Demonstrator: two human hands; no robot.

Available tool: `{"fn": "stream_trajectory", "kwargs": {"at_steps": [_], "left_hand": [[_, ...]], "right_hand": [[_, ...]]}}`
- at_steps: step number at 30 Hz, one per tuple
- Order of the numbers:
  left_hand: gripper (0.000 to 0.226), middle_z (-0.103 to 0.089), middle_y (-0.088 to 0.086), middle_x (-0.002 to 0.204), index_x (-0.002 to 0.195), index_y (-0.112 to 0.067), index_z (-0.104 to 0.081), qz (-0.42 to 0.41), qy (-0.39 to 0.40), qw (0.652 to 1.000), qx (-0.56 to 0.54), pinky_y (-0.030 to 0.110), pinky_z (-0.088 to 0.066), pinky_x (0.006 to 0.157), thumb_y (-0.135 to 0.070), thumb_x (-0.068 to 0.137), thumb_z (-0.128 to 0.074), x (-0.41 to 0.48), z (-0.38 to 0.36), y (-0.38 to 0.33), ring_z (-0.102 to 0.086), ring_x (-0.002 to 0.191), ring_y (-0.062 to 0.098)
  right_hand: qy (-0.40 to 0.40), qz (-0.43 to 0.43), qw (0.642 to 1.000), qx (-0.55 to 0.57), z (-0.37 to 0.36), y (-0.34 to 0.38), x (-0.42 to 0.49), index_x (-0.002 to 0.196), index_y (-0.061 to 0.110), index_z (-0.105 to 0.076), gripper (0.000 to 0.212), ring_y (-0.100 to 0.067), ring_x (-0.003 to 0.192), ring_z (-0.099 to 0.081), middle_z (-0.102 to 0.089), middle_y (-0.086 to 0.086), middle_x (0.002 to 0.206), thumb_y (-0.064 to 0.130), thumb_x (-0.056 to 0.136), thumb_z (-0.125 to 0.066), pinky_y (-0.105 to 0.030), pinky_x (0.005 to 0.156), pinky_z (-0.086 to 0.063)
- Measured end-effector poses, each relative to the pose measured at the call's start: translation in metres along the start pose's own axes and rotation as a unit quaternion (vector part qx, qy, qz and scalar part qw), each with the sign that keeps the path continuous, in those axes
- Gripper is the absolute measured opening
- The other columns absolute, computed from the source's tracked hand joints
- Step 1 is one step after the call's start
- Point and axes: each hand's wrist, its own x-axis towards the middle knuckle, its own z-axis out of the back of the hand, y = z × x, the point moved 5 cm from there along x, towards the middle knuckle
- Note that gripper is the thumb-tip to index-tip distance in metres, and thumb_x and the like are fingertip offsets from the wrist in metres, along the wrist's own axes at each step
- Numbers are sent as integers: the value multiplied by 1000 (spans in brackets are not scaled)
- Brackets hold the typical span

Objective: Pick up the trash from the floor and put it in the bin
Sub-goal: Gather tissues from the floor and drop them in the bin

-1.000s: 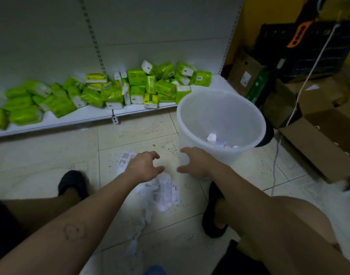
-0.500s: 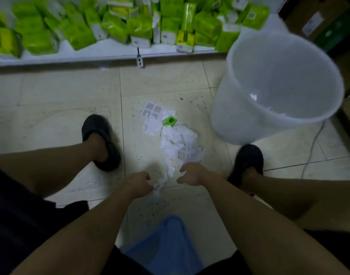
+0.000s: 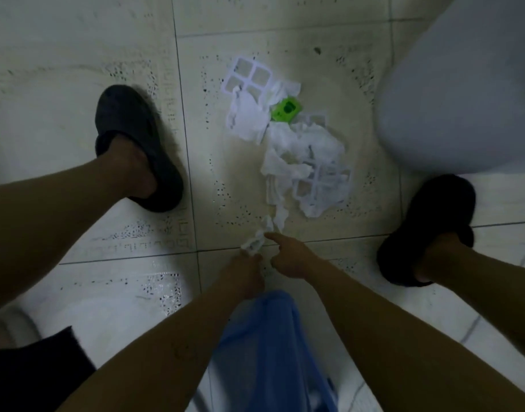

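A pile of white paper scraps [image 3: 302, 153] lies on the tiled floor between my feet, with white sticker sheets with square cut-outs [image 3: 247, 75] and a small green wrapper [image 3: 286, 109] among them. The white plastic bin [image 3: 463, 93] stands at the upper right, only its side visible. My left hand [image 3: 244, 270] is closed on a crumpled white paper piece [image 3: 253, 242] at the near end of the pile. My right hand [image 3: 288, 255] is beside it, forefinger stretched out and touching the same strip of paper.
My black slippers stand on the floor, the left slipper [image 3: 136, 144] to the left of the pile, the right slipper [image 3: 430, 227] just below the bin. A blue cloth [image 3: 270, 349] hangs between my forearms. Speckled beige tiles surround the pile.
The view has tilted down, so the shelf is out of frame. Both hands have reached the near end of the paper pile, and the left hand has closed on a crumpled piece.
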Motion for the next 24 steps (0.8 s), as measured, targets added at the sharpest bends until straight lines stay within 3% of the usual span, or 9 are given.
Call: {"fn": "stream_trajectory", "kwargs": {"at_steps": [3,7,9,11,16,20,24], "left_hand": [[58,-38,6,151,147,-19,-33,-62,-61,996,-3,27,-32,108,-18,92,-51,7,9,7,-40,134,23],[37,-59,10,125,128,-13,-57,-58,-93,994,-3,25,-40,91,-13,91,-52,21,31,20,-52,116,26],[23,-62,14,109,110,-8,-66,-48,-102,993,-33,29,-46,83,-14,93,-53,26,48,23,-58,104,28],[20,-59,12,105,106,-8,-66,-29,-157,984,-85,28,-47,77,-18,90,-60,25,71,25,-59,96,25],[3,-64,9,93,89,-14,-61,-35,-245,961,-127,27,-46,66,-17,89,-61,8,110,16,-60,82,22],[11,-60,4,82,83,-21,-55,-50,-269,950,-154,21,-40,49,-12,89,-58,-11,128,-5,-56,65,14],[10,-60,3,72,88,-23,-55,-99,-281,943,-146,23,-43,48,-13,89,-55,-44,151,-40,-56,59,16]], "right_hand": [[32,8,999,27,-5,10,18,148,20,-27,72,-27,138,-34,-28,-11,154,10,86,-61,-28,108,-31],[14,-8,999,45,-10,13,38,145,7,-31,60,-28,137,-34,-33,-14,150,19,92,-57,-27,113,-26],[-14,-16,999,29,-9,12,41,137,-5,-36,46,-30,131,-39,-39,-21,143,14,96,-45,-18,104,-29],[-50,-31,997,43,-5,8,40,128,-10,-41,36,-32,125,-43,-43,-23,137,9,98,-39,-14,83,-32],[-99,-26,990,94,12,5,13,131,-3,-48,42,-25,129,-44,-48,-14,139,20,95,-52,-20,102,-33],[-172,-6,981,85,36,12,-14,113,3,-61,37,-20,98,-57,-63,-11,109,24,84,-68,-23,78,-42],[-266,42,956,116,67,33,-46,100,7,-63,18,-28,89,-62,-66,-13,98,16,86,-58,-36,78,-51]]}}
